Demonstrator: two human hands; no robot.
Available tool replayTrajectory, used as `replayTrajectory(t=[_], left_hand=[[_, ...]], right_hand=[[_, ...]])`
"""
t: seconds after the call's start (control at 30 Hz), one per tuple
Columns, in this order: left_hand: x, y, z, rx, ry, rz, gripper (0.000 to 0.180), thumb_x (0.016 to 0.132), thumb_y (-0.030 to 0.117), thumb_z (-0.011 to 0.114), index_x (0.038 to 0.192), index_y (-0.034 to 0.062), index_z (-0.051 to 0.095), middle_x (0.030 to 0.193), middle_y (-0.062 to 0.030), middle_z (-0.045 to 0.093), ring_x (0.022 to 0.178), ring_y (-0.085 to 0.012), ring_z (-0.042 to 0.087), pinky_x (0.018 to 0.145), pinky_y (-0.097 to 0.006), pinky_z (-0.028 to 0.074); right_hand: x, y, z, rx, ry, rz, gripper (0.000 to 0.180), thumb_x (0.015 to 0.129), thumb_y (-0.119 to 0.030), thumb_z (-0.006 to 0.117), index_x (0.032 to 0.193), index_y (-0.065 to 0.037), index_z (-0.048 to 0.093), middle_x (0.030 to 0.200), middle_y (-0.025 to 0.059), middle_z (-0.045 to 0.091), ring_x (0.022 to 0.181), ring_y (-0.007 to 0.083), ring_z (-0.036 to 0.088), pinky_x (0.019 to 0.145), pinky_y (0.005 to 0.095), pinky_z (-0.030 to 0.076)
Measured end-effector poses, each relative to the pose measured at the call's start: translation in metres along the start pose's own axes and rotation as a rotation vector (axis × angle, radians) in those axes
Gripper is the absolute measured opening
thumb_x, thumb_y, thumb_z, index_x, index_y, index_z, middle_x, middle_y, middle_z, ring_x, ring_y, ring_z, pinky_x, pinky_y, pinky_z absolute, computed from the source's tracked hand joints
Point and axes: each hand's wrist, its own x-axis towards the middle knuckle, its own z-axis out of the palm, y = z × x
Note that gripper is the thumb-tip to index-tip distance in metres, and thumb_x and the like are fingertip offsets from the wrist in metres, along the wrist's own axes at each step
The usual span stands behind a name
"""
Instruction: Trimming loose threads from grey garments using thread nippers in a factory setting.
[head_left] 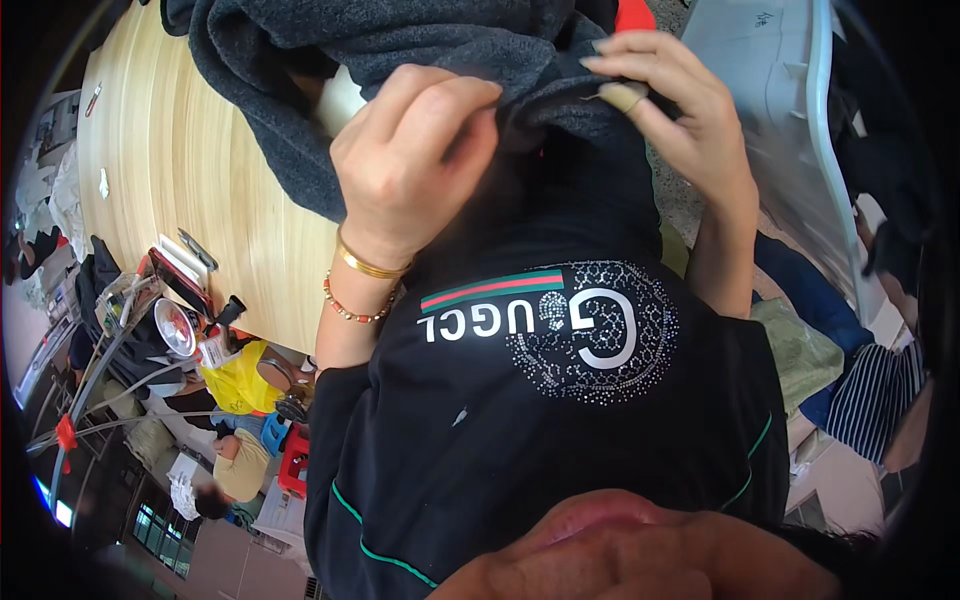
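A dark grey fleece garment (330, 50) lies bunched across the top of the view, partly on a pale wooden table (180, 160). My left hand (415, 160), with a gold bangle and a beaded bracelet on the wrist, is closed on a fold of that fleece. My right hand (670, 110) pinches the same fabric a little farther right; one fingertip wears a tan cover. A white object (340, 100) peeks out under the fleece by my left hand. Below both hands hangs my black shirt (540, 400) with a sparkling round emblem.
At the table's left edge sit a round metal dish (175, 328) and small tools. Beyond it another person in a yellow top (240, 380) is near a red stool (295, 460). A white plastic panel (780, 90) and striped cloth (870, 400) are on the right.
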Motion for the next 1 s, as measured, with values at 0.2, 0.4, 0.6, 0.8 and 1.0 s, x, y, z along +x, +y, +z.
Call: replayTrajectory(t=[0.2, 0.4, 0.6, 0.8, 1.0], left_hand=[[-0.012, 0.009, -0.027, -0.229, -0.272, -0.427, 0.017, 0.075, 0.001, 0.075, 0.091, 0.0020, 0.069, 0.084, -0.0081, 0.066, 0.076, -0.0195, 0.064, 0.068, -0.027, 0.050], [-0.026, 0.006, -0.036, -0.239, -0.254, -0.585, 0.012, 0.080, 0.001, 0.074, 0.091, 0.0006, 0.069, 0.084, -0.0073, 0.068, 0.073, -0.0165, 0.063, 0.065, -0.026, 0.048], [-0.026, 0.002, -0.026, -0.286, -0.256, -0.504, 0.013, 0.079, 0.003, 0.075, 0.090, 0.0009, 0.069, 0.082, -0.0073, 0.066, 0.072, -0.0178, 0.063, 0.063, -0.026, 0.048], [-0.044, 0.002, -0.043, -0.209, -0.546, -0.565, 0.011, 0.083, 0.011, 0.072, 0.089, 0.0026, 0.070, 0.081, -0.0101, 0.065, 0.072, -0.0247, 0.063, 0.066, -0.030, 0.049], [-0.055, 0.008, -0.065, -0.520, -0.519, -0.856, 0.014, 0.090, 0.010, 0.067, 0.095, -0.0030, 0.067, 0.082, -0.0070, 0.065, 0.077, -0.0149, 0.061, 0.069, -0.026, 0.046]], right_hand=[[-0.023, 0.011, -0.013, 0.215, -0.006, 0.308, 0.015, 0.089, -0.005, 0.066, 0.103, -0.001, 0.070, 0.086, 0.0027, 0.068, 0.078, 0.0103, 0.062, 0.069, 0.0233, 0.048], [-0.021, 0.002, 0.003, 0.236, -0.245, 0.230, 0.028, 0.077, -0.009, 0.073, 0.105, -0.006, 0.070, 0.090, 0.0015, 0.066, 0.078, 0.0119, 0.060, 0.067, 0.0241, 0.045], [-0.029, 0.011, 0.007, 0.243, -0.180, 0.223, 0.017, 0.077, 0.000, 0.068, 0.093, 0.001, 0.070, 0.084, 0.0076, 0.064, 0.077, 0.0172, 0.064, 0.071, 0.0264, 0.049], [-0.035, 0.013, -0.020, 0.263, 0.104, 0.317, 0.017, 0.083, 0.001, 0.070, 0.099, 0.001, 0.071, 0.094, 0.0065, 0.069, 0.090, 0.0143, 0.065, 0.081, 0.0245, 0.049], [-0.038, 0.019, -0.021, 0.389, 0.225, 0.267, 0.026, 0.084, 0.005, 0.068, 0.109, 0.001, 0.069, 0.107, 0.0087, 0.067, 0.097, 0.0170, 0.065, 0.088, 0.0266, 0.050]])
